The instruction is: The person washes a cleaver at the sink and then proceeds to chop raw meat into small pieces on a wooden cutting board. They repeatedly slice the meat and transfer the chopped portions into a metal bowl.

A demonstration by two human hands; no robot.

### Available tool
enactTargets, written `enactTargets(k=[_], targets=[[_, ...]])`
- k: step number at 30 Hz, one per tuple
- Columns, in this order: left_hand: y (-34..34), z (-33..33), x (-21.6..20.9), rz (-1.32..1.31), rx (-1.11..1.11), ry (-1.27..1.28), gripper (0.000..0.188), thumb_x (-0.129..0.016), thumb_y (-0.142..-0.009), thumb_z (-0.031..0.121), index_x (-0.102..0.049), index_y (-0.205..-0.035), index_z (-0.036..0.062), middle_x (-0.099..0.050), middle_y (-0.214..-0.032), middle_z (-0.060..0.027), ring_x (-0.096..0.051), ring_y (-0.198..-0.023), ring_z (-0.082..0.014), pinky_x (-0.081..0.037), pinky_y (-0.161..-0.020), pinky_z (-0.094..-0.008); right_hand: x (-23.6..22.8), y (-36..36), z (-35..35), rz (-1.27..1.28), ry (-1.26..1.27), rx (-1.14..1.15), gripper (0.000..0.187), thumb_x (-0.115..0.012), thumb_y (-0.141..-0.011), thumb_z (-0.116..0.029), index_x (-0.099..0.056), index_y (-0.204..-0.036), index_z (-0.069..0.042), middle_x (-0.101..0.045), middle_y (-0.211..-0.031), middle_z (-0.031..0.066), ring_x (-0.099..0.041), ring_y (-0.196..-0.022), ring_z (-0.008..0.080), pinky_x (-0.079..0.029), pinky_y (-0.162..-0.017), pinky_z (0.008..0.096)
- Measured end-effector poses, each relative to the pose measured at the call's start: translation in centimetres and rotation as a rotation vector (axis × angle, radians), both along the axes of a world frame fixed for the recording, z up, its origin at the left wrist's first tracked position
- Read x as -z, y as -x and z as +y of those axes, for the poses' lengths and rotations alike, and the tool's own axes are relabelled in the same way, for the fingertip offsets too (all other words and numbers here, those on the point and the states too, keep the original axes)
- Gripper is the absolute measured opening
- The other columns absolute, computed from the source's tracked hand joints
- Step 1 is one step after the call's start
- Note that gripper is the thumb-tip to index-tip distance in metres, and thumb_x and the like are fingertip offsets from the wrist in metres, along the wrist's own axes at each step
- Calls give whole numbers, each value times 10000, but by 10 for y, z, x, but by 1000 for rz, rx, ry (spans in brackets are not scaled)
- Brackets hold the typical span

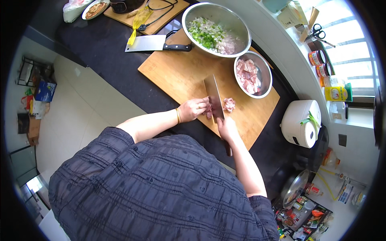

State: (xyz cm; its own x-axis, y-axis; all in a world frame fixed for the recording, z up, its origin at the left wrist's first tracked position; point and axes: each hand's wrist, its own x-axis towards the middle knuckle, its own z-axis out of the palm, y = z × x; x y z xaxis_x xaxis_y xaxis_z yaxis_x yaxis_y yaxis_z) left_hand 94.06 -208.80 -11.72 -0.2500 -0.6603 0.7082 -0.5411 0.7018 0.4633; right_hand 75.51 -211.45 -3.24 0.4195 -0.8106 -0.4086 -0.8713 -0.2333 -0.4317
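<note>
My right hand (pixel 228 129) is wrapped round the handle of a cleaver (pixel 213 93). Its broad blade stands on edge on the wooden cutting board (pixel 177 76). Against the blade's left side, my left hand (pixel 194 109) presses down with bent fingers on a piece of raw meat (pixel 208 113), mostly covered by the fingers. A small heap of cut meat (pixel 229 105) lies just right of the blade. Behind it, a small steel bowl (pixel 265 95) holds pink raw meat pieces (pixel 248 75). A larger steel bowl (pixel 246 38) contains chopped green and pale bits (pixel 209 36).
A second cleaver (pixel 145 43) lies at the board's far left corner, beside a yellow plastic bag (pixel 138 24). A white rice cooker (pixel 299 123) with green scallion on it stands at the right. Jars (pixel 317 58) line the windowsill. A glass lid (pixel 295 188) is at lower right.
</note>
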Motion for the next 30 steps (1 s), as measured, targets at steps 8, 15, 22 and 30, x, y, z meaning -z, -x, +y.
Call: enactTargets(k=[8, 15, 22, 30], targets=[[-1, 8, -14, -65, -121, -43, 325, -609, -641, 54, -598, -965, 29, -576, -984, -79, -580, -904, -250, -499, -758, -332, -21, 26, 28, -141, 141, 115, 213, -535, -810, -157, -596, -796, 46, -584, -725, 252, -574, -701, 413, -465, -649, 443], [-2, 5, -2, -107, -109, -21, 308, -580, -651, 55, -601, -957, 18, -580, -967, -75, -577, -888, -247, -500, -761, -328, -19, 34, 40, -55, 166, 12, 196, -527, -817, -155, -581, -794, 32, -585, -727, 251, -576, -691, 411, -470, -653, 446], [-4, 2, -1, -93, -94, 28, 309, -591, -638, 52, -600, -945, 11, -583, -961, -87, -581, -869, -258, -503, -756, -328, -19, 36, 35, -46, 113, 8, 187, -524, -818, -142, -574, -785, 35, -580, -715, 258, -576, -697, 412, -466, -655, 449], [-6, -2, 4, -102, -54, 43, 267, -599, -627, 43, -598, -889, -8, -578, -933, -93, -581, -845, -259, -505, -744, -333, -19, 32, 28, -1, 83, -9, 181, -522, -813, -136, -558, -750, 30, -556, -662, 272, -564, -644, 425, -458, -618, 469]])
